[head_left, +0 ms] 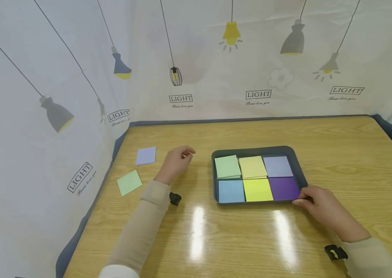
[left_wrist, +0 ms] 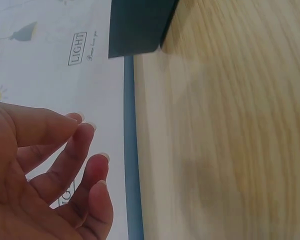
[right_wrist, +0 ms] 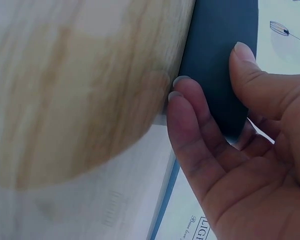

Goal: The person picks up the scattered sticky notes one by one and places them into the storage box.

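Note:
A dark tray (head_left: pixel 296 170) sits on the table, holding square sticky notes in two rows. Its far row has light green notes (head_left: pixel 228 166), pale yellow notes (head_left: pixel 253 166) and lavender notes (head_left: pixel 278 166); blue (head_left: pixel 231 191), bright yellow (head_left: pixel 258 189) and purple notes (head_left: pixel 284 188) make up the near row. My right hand (head_left: pixel 324 206) grips the tray's near right corner, with the thumb (right_wrist: pixel 245 55) against the dark outer wall (right_wrist: pixel 217 45). Left of the tray, my left hand (head_left: pixel 176 164) hovers over the table with loosely bent fingers (left_wrist: pixel 97 170) and holds nothing.
A loose lavender note (head_left: pixel 146 155) and a loose light green note (head_left: pixel 129 182) lie on the wooden table (head_left: pixel 237 243), left of my left hand. White cloth (head_left: pixel 213 81) printed with lamps stands along the back and left edges.

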A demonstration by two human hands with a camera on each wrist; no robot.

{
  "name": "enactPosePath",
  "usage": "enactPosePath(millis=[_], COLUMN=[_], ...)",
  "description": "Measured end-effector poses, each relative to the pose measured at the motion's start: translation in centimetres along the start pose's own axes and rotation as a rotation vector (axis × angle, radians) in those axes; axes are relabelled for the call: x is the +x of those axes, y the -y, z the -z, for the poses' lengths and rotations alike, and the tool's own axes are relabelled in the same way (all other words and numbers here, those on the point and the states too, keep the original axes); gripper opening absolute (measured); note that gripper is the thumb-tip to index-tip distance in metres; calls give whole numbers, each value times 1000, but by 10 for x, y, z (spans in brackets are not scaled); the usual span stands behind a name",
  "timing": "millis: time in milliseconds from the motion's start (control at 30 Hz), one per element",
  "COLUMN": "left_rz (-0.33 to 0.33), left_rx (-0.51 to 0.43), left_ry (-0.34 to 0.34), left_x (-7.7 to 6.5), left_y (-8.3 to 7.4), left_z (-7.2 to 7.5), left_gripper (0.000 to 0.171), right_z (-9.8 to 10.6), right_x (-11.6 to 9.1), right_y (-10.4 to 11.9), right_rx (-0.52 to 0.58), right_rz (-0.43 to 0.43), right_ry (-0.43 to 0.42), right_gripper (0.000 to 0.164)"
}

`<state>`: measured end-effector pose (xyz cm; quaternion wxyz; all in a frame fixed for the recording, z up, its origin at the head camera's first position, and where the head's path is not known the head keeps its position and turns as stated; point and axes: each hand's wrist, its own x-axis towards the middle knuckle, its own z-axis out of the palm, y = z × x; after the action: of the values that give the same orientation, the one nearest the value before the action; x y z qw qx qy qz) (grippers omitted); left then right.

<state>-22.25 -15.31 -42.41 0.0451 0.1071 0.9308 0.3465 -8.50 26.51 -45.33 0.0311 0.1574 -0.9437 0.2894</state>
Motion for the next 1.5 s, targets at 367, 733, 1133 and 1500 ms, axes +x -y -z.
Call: enactPosePath(millis=[367,733,1133,1500], left_rz=[118,213,365,430], left_rx=[44,74,96,185], left_ry=[-22,-87,-173,-142], left_x=[-10,-9,-11,-9], left_y=[30,64,82,94], left_z=[17,27,35,45], left_gripper=[24,27,41,51], right_z=[1,3,3,3], right_x=[0,0,0,0], right_y=[1,1,2,1], right_rx=[-2,7,8,-2], right_rz=[2,-30,-33,-21], right_ry=[-3,35,52,45], right_gripper=[21,18,17,17])
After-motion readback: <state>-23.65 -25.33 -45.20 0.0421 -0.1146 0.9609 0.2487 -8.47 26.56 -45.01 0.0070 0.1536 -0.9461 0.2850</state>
